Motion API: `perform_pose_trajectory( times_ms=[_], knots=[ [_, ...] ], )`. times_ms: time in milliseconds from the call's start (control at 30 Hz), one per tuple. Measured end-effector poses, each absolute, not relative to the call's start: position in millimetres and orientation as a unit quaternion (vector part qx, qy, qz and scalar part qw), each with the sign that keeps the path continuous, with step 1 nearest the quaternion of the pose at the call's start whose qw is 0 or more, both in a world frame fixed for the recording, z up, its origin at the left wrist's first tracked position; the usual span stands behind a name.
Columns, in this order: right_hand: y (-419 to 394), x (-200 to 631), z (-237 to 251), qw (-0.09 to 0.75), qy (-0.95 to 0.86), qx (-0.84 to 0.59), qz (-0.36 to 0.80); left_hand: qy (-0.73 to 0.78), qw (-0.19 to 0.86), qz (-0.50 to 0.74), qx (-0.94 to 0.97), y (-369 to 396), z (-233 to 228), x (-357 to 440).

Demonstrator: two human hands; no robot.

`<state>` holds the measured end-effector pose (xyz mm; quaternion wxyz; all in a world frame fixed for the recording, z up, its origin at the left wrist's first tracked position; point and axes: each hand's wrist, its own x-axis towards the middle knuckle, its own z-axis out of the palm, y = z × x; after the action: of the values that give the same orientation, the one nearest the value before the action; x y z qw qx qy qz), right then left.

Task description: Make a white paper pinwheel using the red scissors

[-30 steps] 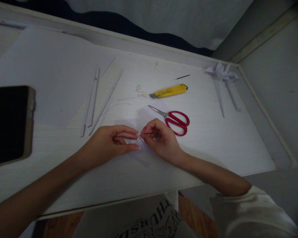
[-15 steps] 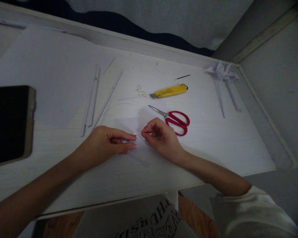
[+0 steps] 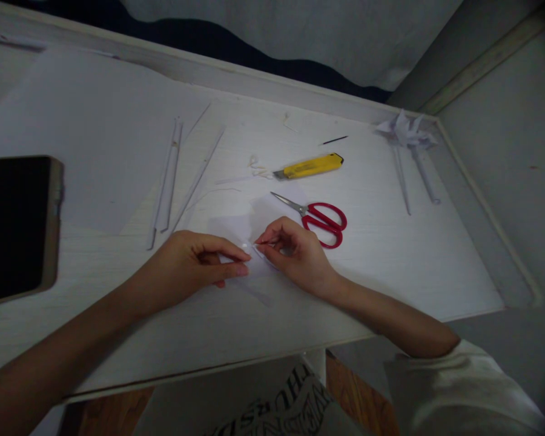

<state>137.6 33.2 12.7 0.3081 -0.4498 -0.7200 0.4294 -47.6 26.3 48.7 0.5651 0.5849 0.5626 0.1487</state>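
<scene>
White-painted wood makes up the long table [image 3: 390, 266] that fills the view, its raised back edge running along a pale wall with a dark band below it and meeting a grey side wall at the right corner; a big white paper sheet [image 3: 95, 133] covers the table's left half, with a dark tablet [image 3: 16, 227] lying on it at the far left; the person's left hand [image 3: 188, 263] rests near the front middle, fingers drawn together with thumb and forefinger pressed down on a small piece of white paper [image 3: 236, 233]; the right hand [image 3: 295, 251] sits just beside it, fingertips nearly meeting the left's, pinching a thin sliver at the paper's edge, too small to identify; the paper lies flat on the table between and under the two hands, its long axis running roughly left to right, one corner pointing away toward the scissors; red-handled scissors [image 3: 320, 219] lie just beyond the right hand, blades pointing left; a yellow utility knife [image 3: 309, 166] lies farther back, its tip also to the left; several rolled paper sticks [image 3: 168, 175] lie left of centre, running front to back; a folded paper pinwheel [image 3: 406, 133] rests in the far right corner.
</scene>
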Motion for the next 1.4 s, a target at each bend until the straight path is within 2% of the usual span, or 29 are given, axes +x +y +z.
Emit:
perform_pose_trajectory(
  times_ms=[433, 1400],
  knots=[
    [32, 134, 4, 0.361, -0.676, -0.443, 0.466, 0.537, 0.560, 0.151, 0.613, 29, 43, -47],
    [33, 135, 0, 0.357, -0.713, -0.416, 0.437, 0.494, 0.554, 0.170, 0.648, 27, 35, -48]
  ],
)
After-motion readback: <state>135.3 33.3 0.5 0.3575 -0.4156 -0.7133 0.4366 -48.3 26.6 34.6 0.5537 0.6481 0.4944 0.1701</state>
